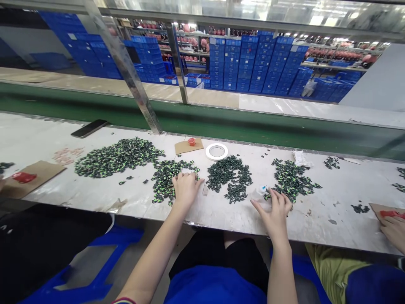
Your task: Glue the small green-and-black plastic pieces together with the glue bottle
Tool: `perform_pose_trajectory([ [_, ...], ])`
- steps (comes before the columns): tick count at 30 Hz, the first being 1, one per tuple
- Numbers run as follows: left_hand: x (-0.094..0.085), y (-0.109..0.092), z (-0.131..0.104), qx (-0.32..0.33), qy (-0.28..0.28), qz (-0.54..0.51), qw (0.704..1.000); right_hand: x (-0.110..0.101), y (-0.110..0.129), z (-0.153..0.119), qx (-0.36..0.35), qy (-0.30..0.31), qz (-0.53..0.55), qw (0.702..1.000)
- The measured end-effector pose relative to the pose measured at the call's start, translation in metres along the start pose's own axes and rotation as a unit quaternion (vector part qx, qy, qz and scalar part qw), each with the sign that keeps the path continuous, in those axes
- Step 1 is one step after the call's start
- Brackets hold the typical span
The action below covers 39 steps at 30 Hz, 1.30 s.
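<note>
Head view, left hand [186, 189] curled over a heap of green-and-black pieces [164, 178] on a pale table [221, 216], any grip hidden, right hand [276, 212] spread around a translucent blue-tipped container [259, 193], cannot tell if gripped, dark pieces [220, 174] heaped between both hands

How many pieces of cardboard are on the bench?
3 in view: the left cardboard at the picture's left edge, the middle cardboard beyond the left hand, and the right cardboard by a co-worker's hand. Others may be hidden or out of frame.
</note>
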<state>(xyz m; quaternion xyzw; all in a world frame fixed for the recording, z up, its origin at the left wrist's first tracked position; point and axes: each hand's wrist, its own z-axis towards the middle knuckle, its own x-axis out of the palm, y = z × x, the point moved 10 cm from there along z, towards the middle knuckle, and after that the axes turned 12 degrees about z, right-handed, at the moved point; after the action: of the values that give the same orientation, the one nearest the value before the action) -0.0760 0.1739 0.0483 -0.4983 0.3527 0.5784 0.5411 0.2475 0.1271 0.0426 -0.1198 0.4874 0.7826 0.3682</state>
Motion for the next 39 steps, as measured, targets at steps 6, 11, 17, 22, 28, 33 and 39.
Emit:
perform_pose_trajectory([
  [6, 0.005, 0.001, 0.003, 0.013, -0.002, -0.007, 1.0, 0.018, 0.006, 0.008, 0.001, 0.023, 0.061, 0.998],
  [11, 0.003, -0.014, -0.016, 0.078, 0.034, -0.149, 0.985, 0.021, 0.007, -0.001, 0.114, 0.052, 0.251, 0.96],
  [17, 0.016, -0.059, -0.06, 0.16, 0.096, -0.285, 0.94, 0.015, 0.002, -0.011, 0.164, 0.002, 0.359, 0.919],
  [22, 0.027, -0.053, -0.067, 0.114, 0.111, -0.334, 0.929, 0.018, 0.001, -0.014, 0.184, 0.004, 0.393, 0.901],
  [28, 0.025, -0.048, -0.068, 0.109, 0.106, -0.368, 0.917, 0.03, 0.015, -0.025, 0.215, -0.01, 0.383, 0.899],
  [33, 0.029, -0.05, -0.07, 0.101, 0.11, -0.394, 0.907, 0.026, 0.033, -0.032, 0.171, -0.041, 0.307, 0.935],
  [39, 0.024, -0.05, -0.072, 0.1, 0.085, -0.351, 0.927, 0.027, 0.039, -0.035, 0.129, -0.029, 0.247, 0.96],
])
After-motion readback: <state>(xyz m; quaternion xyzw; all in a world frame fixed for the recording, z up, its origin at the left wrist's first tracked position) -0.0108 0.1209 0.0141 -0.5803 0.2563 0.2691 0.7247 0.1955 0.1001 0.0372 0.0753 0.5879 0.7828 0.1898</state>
